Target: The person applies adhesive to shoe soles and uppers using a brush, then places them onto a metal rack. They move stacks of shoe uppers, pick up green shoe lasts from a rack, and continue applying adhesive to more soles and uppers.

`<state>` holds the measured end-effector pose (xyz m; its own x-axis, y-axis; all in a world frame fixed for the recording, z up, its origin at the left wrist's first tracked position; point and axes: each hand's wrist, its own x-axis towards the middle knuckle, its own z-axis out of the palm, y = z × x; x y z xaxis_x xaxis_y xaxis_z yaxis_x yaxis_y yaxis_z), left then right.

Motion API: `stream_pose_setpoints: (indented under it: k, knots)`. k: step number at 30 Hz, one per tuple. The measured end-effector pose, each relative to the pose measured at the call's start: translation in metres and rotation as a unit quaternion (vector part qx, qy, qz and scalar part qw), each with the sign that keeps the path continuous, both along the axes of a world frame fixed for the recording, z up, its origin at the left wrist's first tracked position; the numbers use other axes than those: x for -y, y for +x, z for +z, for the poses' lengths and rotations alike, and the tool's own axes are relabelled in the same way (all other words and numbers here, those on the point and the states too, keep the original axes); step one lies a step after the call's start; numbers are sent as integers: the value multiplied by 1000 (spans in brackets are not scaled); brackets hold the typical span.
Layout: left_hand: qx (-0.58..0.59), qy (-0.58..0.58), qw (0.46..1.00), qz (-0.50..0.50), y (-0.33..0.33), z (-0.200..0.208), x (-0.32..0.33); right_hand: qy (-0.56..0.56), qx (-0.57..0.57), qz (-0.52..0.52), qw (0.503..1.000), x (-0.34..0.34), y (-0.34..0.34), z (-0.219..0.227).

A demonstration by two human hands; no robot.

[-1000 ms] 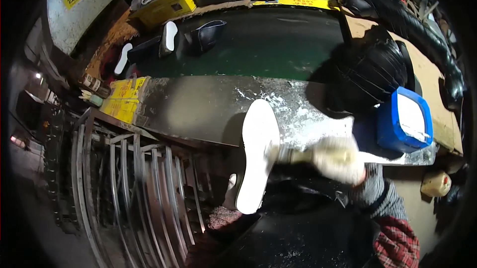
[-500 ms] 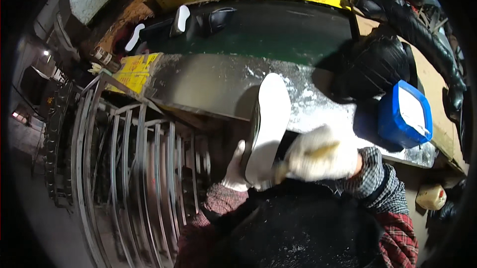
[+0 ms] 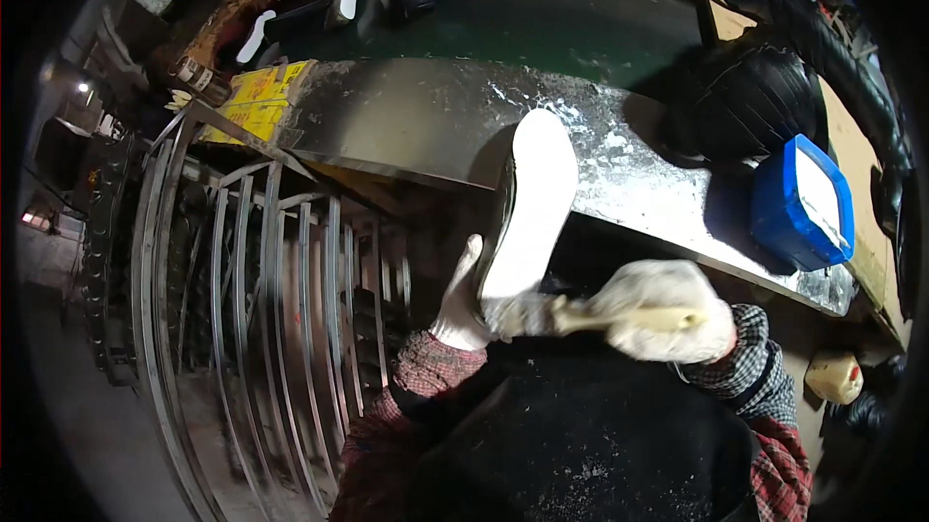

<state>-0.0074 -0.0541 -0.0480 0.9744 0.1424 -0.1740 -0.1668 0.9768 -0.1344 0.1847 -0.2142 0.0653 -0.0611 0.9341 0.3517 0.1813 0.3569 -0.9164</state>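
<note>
A shoe (image 3: 542,198) is held sole up in front of me, its white sole facing up and a strip of dark upper showing along the left side. My left hand (image 3: 459,309), in a whitish glove, grips it near the heel, thumb up along the side; the other fingers are hidden underneath. My right hand (image 3: 668,307), gloved too, is closed round the pale handle of a brush (image 3: 576,315). The brush lies crosswise, its blurred bristles against the near end of the sole.
A metal-topped bench (image 3: 387,125) smeared with white stands ahead, a dark green belt surface (image 3: 542,24) behind it. On its right are a blue tub (image 3: 774,217) of white material and a black bag-like bundle (image 3: 745,101). At left stands a metal rack (image 3: 276,280).
My right hand has shifted right and slightly down, and the brush now lies level across the sole's near end. The shoe is still in my left hand. The head view has tilted slightly down.
</note>
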Motion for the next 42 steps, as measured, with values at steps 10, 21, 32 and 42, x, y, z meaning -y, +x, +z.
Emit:
stream_pose_setpoints:
  k: [10, 21, 32, 42]
  knots:
    - [156, -37, 983, -89, -29, -44, -28, 114, 270, -232, 928, -73, 104, -16]
    - [-17, 78, 991, -111, -28, -29, -23, 47, 220, -143, 964, 2, 19, -12]
    - [-186, 210, 958, 52, 22, 54, -62, -111, 169, -8, 979, -49, 4, 65]
    - [-318, 336, 876, 135, 95, 57, -196, 140, 244, -207, 937, -54, 55, 27]
